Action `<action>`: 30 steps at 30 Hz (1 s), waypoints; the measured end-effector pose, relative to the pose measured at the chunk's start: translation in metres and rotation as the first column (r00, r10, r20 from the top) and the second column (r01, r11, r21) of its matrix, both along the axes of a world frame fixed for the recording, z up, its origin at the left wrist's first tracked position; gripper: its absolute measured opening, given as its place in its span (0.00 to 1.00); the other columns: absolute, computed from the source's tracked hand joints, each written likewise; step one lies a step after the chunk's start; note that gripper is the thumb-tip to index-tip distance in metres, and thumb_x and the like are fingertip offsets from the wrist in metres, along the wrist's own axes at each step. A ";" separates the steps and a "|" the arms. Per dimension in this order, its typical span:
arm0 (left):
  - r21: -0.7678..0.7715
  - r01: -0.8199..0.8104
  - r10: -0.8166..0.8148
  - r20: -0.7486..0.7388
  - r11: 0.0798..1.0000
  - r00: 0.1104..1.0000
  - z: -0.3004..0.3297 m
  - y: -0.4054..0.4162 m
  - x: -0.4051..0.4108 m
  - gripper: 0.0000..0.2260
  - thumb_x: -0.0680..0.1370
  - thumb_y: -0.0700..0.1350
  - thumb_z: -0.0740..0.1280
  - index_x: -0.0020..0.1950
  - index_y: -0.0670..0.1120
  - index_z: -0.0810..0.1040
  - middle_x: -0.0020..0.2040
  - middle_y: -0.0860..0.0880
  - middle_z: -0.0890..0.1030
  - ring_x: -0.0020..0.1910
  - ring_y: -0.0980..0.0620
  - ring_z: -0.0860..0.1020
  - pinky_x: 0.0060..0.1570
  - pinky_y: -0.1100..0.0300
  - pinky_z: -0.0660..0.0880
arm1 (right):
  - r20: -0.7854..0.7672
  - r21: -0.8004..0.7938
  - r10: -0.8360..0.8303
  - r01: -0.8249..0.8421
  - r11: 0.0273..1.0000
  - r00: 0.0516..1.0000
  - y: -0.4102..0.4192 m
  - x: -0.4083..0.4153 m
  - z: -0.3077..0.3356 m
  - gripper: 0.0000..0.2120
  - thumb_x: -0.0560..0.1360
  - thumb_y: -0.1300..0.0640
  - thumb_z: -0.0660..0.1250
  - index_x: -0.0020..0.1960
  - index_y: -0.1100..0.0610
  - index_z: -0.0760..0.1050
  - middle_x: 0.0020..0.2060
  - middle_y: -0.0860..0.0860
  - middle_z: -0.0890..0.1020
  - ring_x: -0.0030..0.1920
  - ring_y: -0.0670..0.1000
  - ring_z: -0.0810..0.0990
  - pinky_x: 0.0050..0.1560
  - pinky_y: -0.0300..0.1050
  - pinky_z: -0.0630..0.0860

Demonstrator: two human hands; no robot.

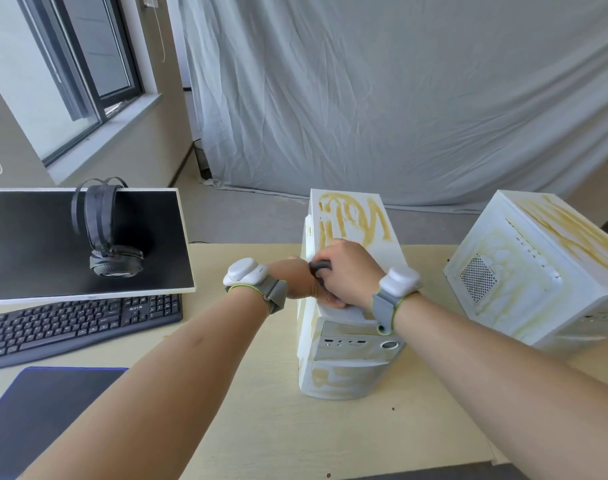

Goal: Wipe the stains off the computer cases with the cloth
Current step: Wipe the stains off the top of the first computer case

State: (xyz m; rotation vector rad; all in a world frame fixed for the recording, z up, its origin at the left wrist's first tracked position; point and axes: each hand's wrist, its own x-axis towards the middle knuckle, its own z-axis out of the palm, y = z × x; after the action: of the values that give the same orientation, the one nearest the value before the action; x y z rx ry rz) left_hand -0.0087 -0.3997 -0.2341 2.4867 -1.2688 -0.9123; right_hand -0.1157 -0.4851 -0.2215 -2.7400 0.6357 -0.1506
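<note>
Fingers [333,251] around cloth [321,265] atop case [351,344]

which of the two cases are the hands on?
The upright tower case at centre: both the left hand and right hand rest on its top. The stained case to its right stands untouched.

Monitor [150,237] left of two cases [351,341] (keyboard [81,323] before).

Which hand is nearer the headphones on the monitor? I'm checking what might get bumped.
Left. The left hand is at the tower case's left edge, on the headphones' side; the right hand rests on the case top, farther right.
</note>
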 end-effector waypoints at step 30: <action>0.152 -0.203 0.186 0.122 0.967 0.975 0.020 -0.038 -0.010 0.45 0.59 0.72 0.77 0.68 0.48 0.73 0.56 0.52 0.75 0.58 0.45 0.74 0.57 0.54 0.68 | -0.173 -0.034 -0.151 0.148 0.988 0.973 -0.105 -0.025 0.023 0.05 0.69 0.61 0.64 0.36 0.59 0.77 0.34 0.55 0.79 0.35 0.58 0.78 0.31 0.42 0.71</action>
State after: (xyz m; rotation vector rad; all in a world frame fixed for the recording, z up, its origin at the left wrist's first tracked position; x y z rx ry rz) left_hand -0.0190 -0.4372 -0.2144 2.7622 -0.9901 -0.8768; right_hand -0.1408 -0.5900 -0.1983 -2.7441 0.8940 0.0513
